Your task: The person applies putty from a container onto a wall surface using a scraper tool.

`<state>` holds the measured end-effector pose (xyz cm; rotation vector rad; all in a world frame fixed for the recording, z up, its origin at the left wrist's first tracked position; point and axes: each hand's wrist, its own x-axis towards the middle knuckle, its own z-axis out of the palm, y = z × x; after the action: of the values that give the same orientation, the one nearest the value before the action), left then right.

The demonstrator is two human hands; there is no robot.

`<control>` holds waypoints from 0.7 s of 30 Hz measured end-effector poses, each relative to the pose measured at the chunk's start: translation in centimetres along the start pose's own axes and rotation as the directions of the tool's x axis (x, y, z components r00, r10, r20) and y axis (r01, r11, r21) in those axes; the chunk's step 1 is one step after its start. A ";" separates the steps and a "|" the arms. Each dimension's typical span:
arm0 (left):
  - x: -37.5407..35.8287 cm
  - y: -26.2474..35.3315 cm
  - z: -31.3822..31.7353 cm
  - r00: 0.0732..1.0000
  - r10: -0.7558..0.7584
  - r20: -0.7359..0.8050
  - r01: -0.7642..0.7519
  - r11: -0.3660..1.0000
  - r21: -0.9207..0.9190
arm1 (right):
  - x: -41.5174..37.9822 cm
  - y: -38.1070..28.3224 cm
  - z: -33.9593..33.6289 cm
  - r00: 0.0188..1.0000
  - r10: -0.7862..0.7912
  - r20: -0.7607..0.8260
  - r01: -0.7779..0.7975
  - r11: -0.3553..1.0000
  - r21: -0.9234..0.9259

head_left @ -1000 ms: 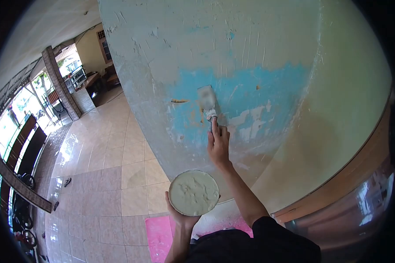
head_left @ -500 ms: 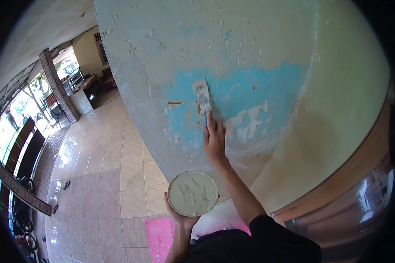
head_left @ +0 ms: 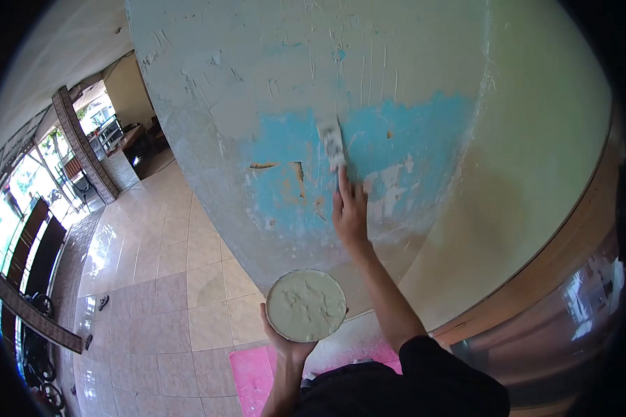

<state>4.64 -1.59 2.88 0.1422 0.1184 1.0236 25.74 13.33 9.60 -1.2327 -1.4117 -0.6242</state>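
My right hand (head_left: 351, 212) is closed around the handle of a putty knife (head_left: 332, 141), index finger stretched along it. The blade lies against the wall (head_left: 285, 73), on the blue patch (head_left: 410, 132), near its upper edge. Pale greenish-grey filler coats the wall above the patch, with ridges and streaks in it. Left of the blade, the blue area has a cracked, broken spot (head_left: 299, 170). Lower down, my left hand (head_left: 285, 342) supports a round container of filler (head_left: 306, 306) from below, its lumpy surface facing up. Most of the left fingers are hidden beneath it.
A pink sheet (head_left: 252, 375) lies on the tiled floor (head_left: 167, 306) below me. To the right is a brown wooden surface (head_left: 535, 274) with a shiny cover. At far left stand a tiled pillar (head_left: 83, 142), sandals (head_left: 103, 303) and parked bikes (head_left: 40, 368).
My right hand and the putty knife have shifted right across the blue patch, uncovering the cracked spot. The view has turned slightly, and the container has stayed about where it was.
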 end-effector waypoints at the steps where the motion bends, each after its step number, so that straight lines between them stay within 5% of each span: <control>1: 0.0 0.0 0.0 1.000 -0.004 -0.003 0.004 1.000 -0.002 | -2.3 0.5 0.2 1.000 -0.004 0.001 0.004 1.000 0.001; 6: 0.0 -0.1 -0.1 1.000 -0.002 -0.026 0.002 1.000 0.005 | -4.7 1.2 -0.5 0.999 -0.004 0.049 0.001 0.998 0.056; 12: 0.0 -0.2 0.3 1.000 -0.007 -0.028 0.007 1.000 -0.003 | 4.9 -0.5 -1.5 0.996 -0.054 -0.066 0.057 0.998 0.034; 18: -0.2 -0.3 0.8 1.000 -0.009 0.018 0.009 1.000 0.006 | -4.1 2.1 -0.3 0.994 0.086 0.068 -0.095 0.987 0.134; 21: -0.1 -0.1 0.6 1.000 0.014 -0.024 -0.014 1.000 0.020 | -5.2 2.9 -0.8 1.000 -0.001 -0.022 0.004 0.990 0.143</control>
<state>4.79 -1.76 3.47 0.1487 0.1495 1.0385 27.92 11.84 4.23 -1.1076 -1.4147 -0.5266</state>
